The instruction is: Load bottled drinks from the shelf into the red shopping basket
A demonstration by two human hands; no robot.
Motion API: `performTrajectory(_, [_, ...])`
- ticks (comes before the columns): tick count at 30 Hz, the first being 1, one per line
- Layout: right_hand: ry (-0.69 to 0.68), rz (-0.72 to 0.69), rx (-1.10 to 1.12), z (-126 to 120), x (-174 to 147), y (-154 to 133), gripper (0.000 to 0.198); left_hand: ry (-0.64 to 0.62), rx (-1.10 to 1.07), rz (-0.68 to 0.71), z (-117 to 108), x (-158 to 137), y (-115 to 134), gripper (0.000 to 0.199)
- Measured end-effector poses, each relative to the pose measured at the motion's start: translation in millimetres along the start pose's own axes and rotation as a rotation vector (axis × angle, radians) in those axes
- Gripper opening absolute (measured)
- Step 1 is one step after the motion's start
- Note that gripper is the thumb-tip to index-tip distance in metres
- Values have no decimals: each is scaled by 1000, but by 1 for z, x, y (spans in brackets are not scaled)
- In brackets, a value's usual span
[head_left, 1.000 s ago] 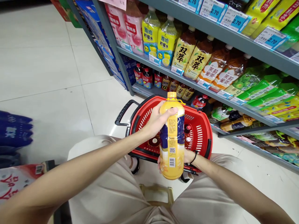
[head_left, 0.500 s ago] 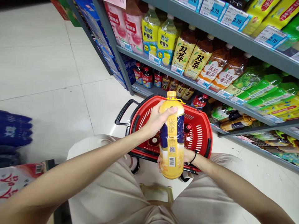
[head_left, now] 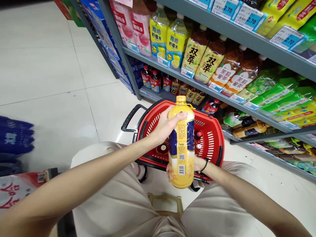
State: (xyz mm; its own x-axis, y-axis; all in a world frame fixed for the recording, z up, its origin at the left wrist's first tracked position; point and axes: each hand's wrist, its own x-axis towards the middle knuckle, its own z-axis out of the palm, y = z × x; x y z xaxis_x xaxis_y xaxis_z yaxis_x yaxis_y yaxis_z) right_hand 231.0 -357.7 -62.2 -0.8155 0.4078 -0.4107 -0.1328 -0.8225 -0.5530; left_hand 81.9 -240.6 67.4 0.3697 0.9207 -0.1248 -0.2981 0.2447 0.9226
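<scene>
A large orange drink bottle (head_left: 182, 148) with a yellow cap and a dark blue label band is held upright in front of me, its barcode side facing me. My left hand (head_left: 168, 123) grips its upper part, thumb across the front. Lower down, my right hand (head_left: 198, 164) supports the bottle from behind, most of its fingers hidden; a dark band circles that wrist. Behind and below the bottle stands a red shopping basket (head_left: 214, 131) with black handles. A few bottles (head_left: 198, 146) with red and white caps are inside it.
Grey shelves (head_left: 158, 61) filled with bottled drinks and price tags rise ahead and to the right, close to the basket. Blue-wrapped packs (head_left: 16, 135) stand on the left floor, with a red and white package (head_left: 22, 187) nearer. A low stool (head_left: 165, 199) shows between my legs.
</scene>
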Motion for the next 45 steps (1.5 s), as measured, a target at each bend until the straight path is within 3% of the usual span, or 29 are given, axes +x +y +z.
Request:
performTrajectory(8, [-8,-40,74,-1,2,3,74,-6,14,10,-3,3,-4,49])
performTrajectory(16, [7,-21,197,-6,2,8,64,6,-40,-84,-6,6,-8,46])
performTrajectory(28, [-26,70,269,-18,3,17,73,43,-56,-133,-6,9,-10,46])
performTrajectory(34, [-27,143,245,-18,4,14,89,66,-95,-165,-5,9,-13,43])
performTrajectory(39, [-3,118,257,-5,2,8,90,56,-136,-199,-7,11,-12,43])
performTrajectory(42, [-35,79,283,15,-6,-1,97,7,-212,-326,-10,17,-10,45])
performTrajectory(45, [83,-77,324,33,-15,-16,103,33,-270,-399,-17,27,-9,47])
